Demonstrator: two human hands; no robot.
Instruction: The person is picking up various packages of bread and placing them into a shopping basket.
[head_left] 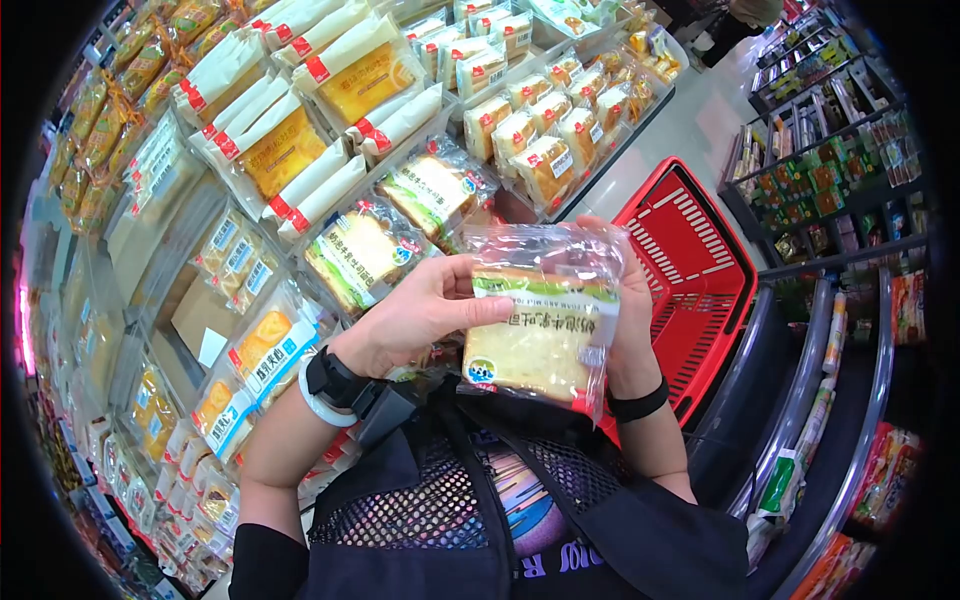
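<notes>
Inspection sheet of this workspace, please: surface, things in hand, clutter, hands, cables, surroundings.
Surface: tiered display shelf, stocked with packaged bread.
Things in hand: one clear-wrapped bread pack, held between both hands.
Clutter: similar packs close by on the display; red basket beyond the right hand.
Hands: left hand, thumb over the pack's front; right hand at its opposite side.
Cables: nothing seen.
Surroundings: dark shelving with packaged goods; another person partly visible at the top edge.

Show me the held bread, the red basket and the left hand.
Held bread (530, 350): head view, the slice's pale face inside its clear wrapper.
Red basket (748, 290): head view, its rim at the right.
Left hand (415, 305): head view, the back of the hand.
</notes>
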